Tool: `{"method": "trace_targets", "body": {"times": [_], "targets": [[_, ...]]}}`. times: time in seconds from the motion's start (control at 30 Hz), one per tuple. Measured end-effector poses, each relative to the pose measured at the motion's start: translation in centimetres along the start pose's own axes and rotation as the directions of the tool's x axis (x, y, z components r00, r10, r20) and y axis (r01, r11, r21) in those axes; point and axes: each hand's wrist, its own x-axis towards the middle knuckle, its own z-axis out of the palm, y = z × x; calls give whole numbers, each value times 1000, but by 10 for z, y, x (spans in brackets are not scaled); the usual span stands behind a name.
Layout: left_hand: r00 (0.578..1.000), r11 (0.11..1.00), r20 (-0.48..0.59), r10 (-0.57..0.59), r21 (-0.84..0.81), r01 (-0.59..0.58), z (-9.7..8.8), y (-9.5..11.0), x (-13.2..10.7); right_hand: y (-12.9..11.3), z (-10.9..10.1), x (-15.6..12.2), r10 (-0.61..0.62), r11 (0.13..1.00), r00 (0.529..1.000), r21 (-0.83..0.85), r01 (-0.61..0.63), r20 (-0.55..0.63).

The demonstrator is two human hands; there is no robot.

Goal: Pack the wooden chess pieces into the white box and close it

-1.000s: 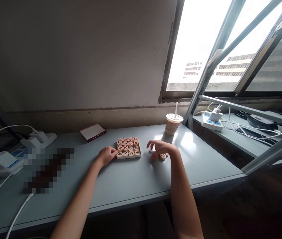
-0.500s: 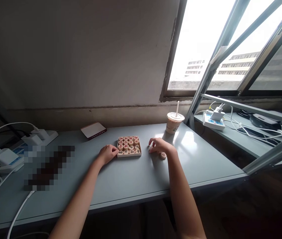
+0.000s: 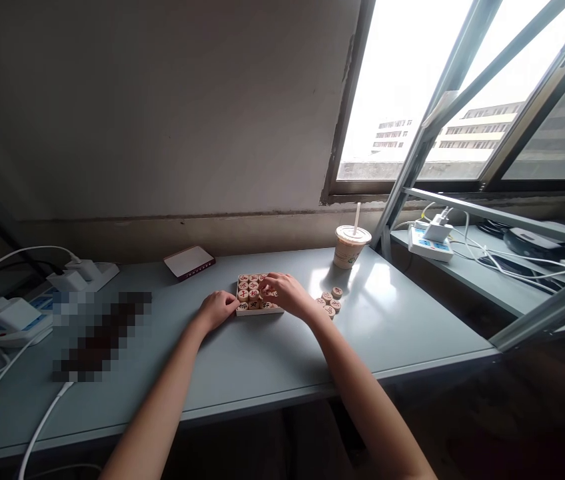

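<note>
A small square wooden tray [image 3: 258,312] packed with round Chinese chess pieces lies in the middle of the grey table [image 3: 242,360]. My left hand [image 3: 217,310] rests curled against the tray's left front corner and holds it. Over the tray's right half, my right hand [image 3: 282,293] has its fingertips pinched together on a chess piece just above the rows. It covers part of the tray. Several loose chess pieces [image 3: 331,302] lie on the table just right of my right wrist.
A lidded drink cup with a straw [image 3: 351,247] stands behind the loose pieces. A flat red-edged box [image 3: 189,261] lies behind the tray. Power strips with chargers and cables [image 3: 12,317] fill the left; another power strip [image 3: 430,243] sits right, past slanted metal window bars [image 3: 412,167].
My right hand left the loose pieces on the right and moved left over the tray, uncovering those pieces. My left hand stayed at the tray's corner.
</note>
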Motion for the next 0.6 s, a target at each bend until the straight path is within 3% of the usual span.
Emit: {"method": "trace_targets", "body": {"times": [0.3,0.6], "targets": [[1000,1000,-12,14,-1,-14,1,-1,0,5,3,-1,38,999,999,-10,-38,-5],[1000,1000,-4,-5,-7,5,-1,3,-2,5,8,0,73,976,997,207,-73,4]]}}
